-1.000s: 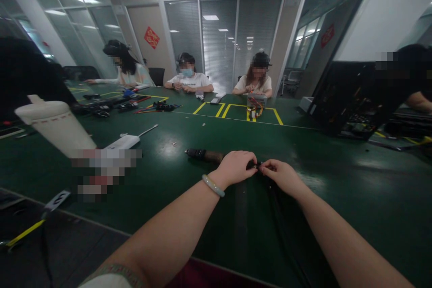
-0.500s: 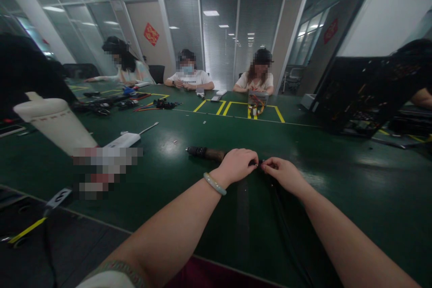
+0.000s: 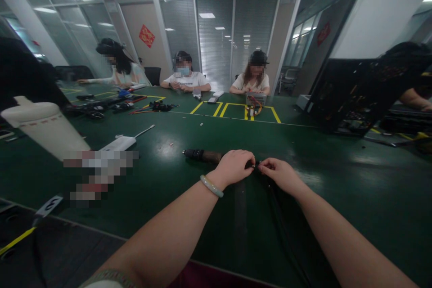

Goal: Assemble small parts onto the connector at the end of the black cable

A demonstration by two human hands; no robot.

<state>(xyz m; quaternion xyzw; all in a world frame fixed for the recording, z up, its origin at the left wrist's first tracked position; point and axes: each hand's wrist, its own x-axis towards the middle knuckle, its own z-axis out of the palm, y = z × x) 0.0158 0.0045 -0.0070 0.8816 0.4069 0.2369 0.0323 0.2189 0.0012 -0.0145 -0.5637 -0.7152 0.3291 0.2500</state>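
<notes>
A dark electric screwdriver [image 3: 207, 156] with a brown body and a metal tip lies across the green table, pointing left. My left hand [image 3: 235, 166] is closed around its rear end, hiding that part. Just to the right, my right hand [image 3: 282, 174] pinches the black cable [image 3: 277, 204] close to the tool's rear. The fingertips of both hands almost meet there, at a small dark piece between them. Whether cable and tool are joined I cannot make out. From the right hand the cable runs down toward the table's near edge.
On the left are a white cup [image 3: 50, 132] and a white adapter [image 3: 118, 144] with a short lead. Bundled wires [image 3: 157, 106] lie farther back. A clear box [image 3: 255, 99] with coloured wires stands before one of several people seated opposite. At right stands a large black panel [image 3: 340, 99].
The whole view has shifted slightly, so most things appear a little farther left. Both hands keep the same hold at the screwdriver's rear, with only slight finger movement.
</notes>
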